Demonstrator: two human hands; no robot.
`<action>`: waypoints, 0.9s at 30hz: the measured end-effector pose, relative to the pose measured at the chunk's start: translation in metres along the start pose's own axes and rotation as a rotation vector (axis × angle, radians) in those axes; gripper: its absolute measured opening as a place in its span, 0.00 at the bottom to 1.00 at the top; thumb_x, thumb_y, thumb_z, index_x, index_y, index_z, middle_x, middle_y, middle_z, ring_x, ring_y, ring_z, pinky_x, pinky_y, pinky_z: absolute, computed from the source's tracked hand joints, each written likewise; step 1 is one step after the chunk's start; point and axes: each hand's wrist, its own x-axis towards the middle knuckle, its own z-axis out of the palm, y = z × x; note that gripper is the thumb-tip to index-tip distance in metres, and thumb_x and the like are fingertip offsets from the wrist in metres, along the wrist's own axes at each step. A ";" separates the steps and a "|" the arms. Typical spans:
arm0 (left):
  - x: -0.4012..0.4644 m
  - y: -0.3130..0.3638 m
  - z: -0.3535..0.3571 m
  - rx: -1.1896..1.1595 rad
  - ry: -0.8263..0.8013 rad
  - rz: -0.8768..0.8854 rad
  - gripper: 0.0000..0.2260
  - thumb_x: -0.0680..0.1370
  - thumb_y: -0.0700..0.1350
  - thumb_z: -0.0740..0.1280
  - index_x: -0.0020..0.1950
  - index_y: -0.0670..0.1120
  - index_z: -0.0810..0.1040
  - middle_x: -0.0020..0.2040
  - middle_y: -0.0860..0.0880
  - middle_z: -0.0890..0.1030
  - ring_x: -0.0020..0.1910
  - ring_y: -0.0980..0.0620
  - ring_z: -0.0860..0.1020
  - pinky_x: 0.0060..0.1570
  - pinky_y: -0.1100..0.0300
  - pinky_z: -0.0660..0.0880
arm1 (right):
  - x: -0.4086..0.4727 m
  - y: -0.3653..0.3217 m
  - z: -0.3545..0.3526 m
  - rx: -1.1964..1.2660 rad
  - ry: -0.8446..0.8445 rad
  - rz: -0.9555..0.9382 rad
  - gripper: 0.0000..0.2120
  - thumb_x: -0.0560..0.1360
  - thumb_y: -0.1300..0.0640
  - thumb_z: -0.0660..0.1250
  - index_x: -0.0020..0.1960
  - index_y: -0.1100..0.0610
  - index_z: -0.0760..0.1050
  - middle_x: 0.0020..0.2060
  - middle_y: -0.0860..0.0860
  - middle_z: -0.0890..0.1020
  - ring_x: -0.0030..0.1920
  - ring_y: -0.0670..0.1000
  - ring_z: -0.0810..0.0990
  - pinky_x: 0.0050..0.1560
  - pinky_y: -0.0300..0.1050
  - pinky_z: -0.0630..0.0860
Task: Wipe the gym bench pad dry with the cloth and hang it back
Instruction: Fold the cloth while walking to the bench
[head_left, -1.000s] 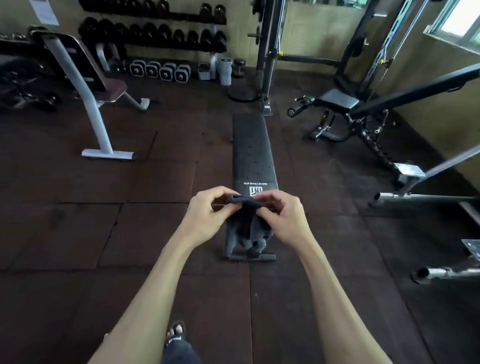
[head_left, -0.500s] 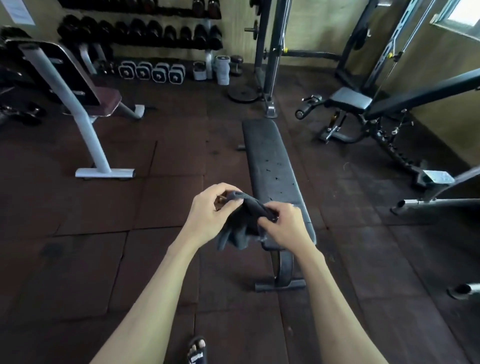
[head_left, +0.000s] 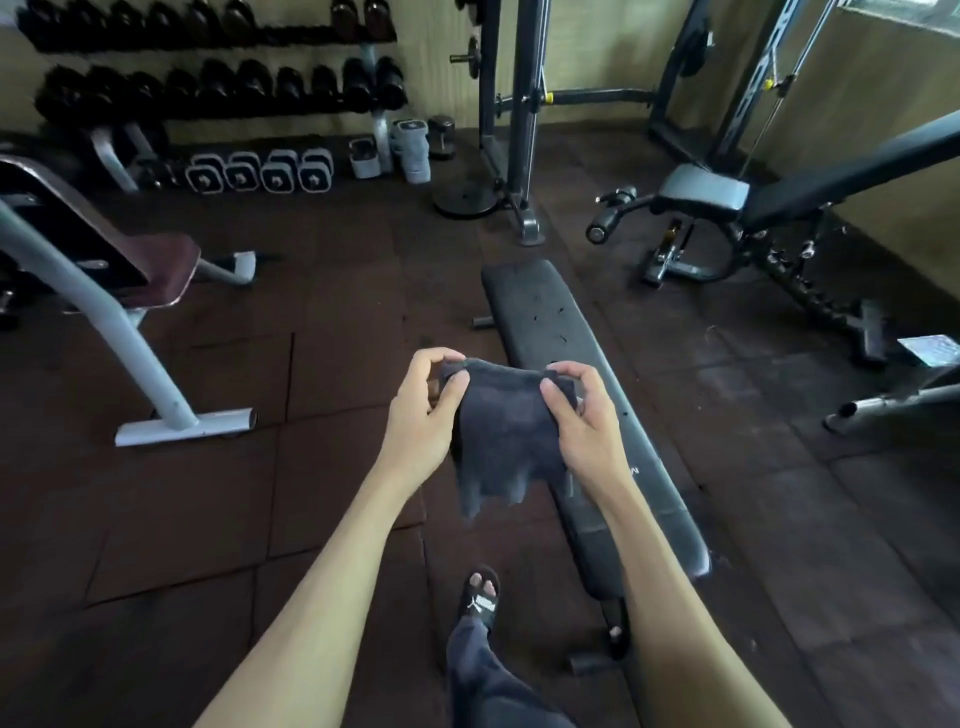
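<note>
A dark grey cloth (head_left: 504, 436) hangs in the air between both hands, above the near left side of the bench. My left hand (head_left: 423, 415) pinches its upper left corner and my right hand (head_left: 582, 415) pinches the upper right corner, so the top edge is stretched out and the rest droops. The black flat bench pad (head_left: 566, 332) runs from the middle of the floor toward the lower right, partly hidden behind the cloth and my right forearm.
A white-framed bench (head_left: 119, 312) stands at left. A dumbbell rack (head_left: 218, 88) lines the back wall. A cable machine (head_left: 519, 104) and an adjustable bench (head_left: 727, 197) stand behind and right. My sandalled foot (head_left: 480, 597) is beside the bench's near end.
I have moved closer and to the left of the bench, so it now lies to my right. The bunched cloth has been pulled open between my hands.
</note>
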 end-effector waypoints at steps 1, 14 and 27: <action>0.022 -0.003 0.003 -0.036 0.003 -0.037 0.08 0.82 0.48 0.67 0.61 0.55 0.75 0.53 0.61 0.80 0.50 0.65 0.78 0.51 0.69 0.73 | 0.021 0.005 0.006 -0.011 0.025 0.001 0.09 0.78 0.48 0.65 0.58 0.45 0.73 0.53 0.46 0.82 0.51 0.51 0.81 0.58 0.58 0.77; 0.322 -0.043 0.050 0.240 -0.354 0.072 0.10 0.74 0.41 0.77 0.50 0.53 0.82 0.47 0.55 0.85 0.45 0.56 0.81 0.50 0.61 0.77 | 0.271 0.018 0.001 -0.295 0.145 0.151 0.26 0.61 0.59 0.80 0.54 0.44 0.75 0.39 0.45 0.80 0.41 0.45 0.78 0.40 0.38 0.74; 0.539 -0.092 0.141 0.123 -0.829 0.173 0.18 0.68 0.45 0.82 0.56 0.50 0.86 0.59 0.52 0.79 0.59 0.59 0.80 0.57 0.65 0.78 | 0.406 0.057 0.038 -0.619 0.462 0.261 0.25 0.65 0.59 0.80 0.61 0.57 0.81 0.58 0.51 0.78 0.58 0.49 0.77 0.59 0.34 0.69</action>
